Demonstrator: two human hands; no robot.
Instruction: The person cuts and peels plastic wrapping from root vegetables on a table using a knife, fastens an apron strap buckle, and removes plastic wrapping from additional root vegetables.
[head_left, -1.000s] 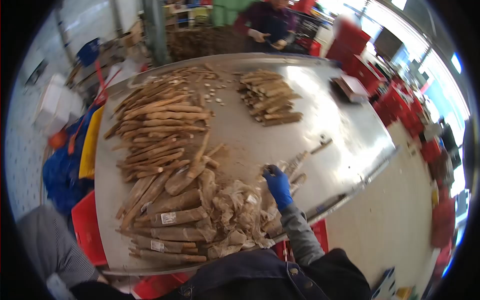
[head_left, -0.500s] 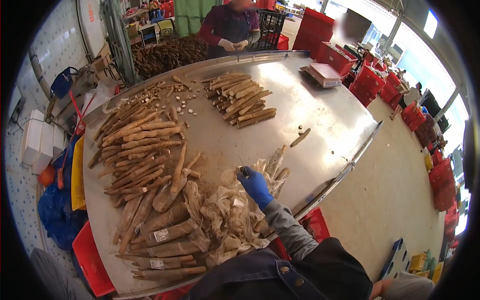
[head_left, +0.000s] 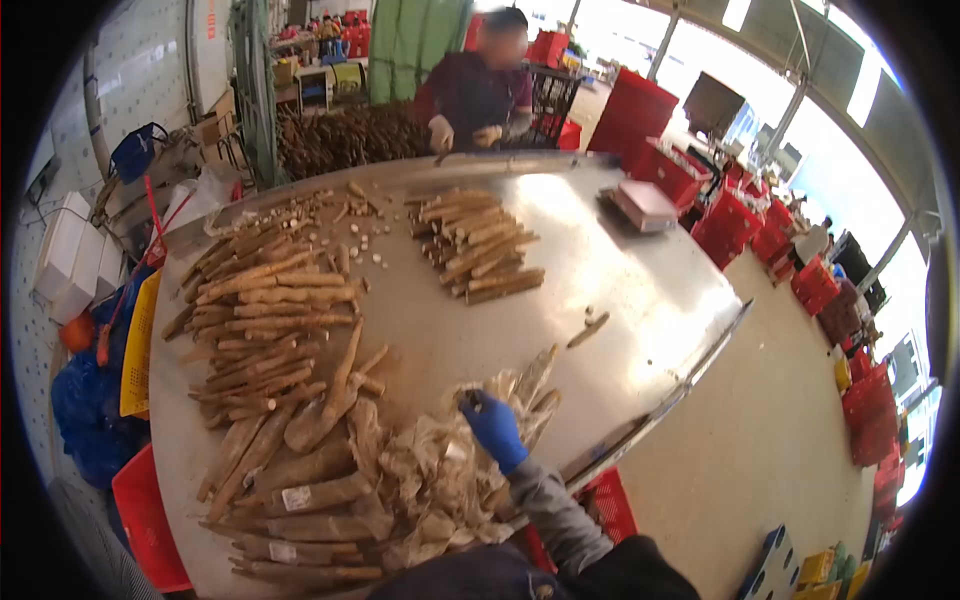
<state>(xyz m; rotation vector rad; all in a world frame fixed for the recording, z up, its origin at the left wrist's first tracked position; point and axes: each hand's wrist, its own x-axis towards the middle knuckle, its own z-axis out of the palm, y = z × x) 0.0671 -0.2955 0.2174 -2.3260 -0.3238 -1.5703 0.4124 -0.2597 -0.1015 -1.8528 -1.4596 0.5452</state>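
My right hand (head_left: 494,432), in a blue glove, is closed around a small dark object (head_left: 471,398) whose kind I cannot make out. It hovers over or rests on crumpled clear plastic bags (head_left: 425,470); contact is hard to judge. Just right of the hand lie long brown roots, apparently yams, in clear plastic (head_left: 537,377). Bagged yams with white labels (head_left: 310,492) lie at the near left of the table. Beyond them is a large pile of loose yams (head_left: 265,318). My left hand is out of view.
A second yam stack (head_left: 478,250) stands on the metal table (head_left: 620,290), near a scale (head_left: 645,204). One short yam piece (head_left: 588,330) lies to the right. Across the table stands a person in gloves (head_left: 475,95). Red crates (head_left: 607,503) sit below the edge.
The view has tilted up, so the table sits lower. My right hand stays closed over the plastic bags. The co-worker's hands, together before, are now apart.
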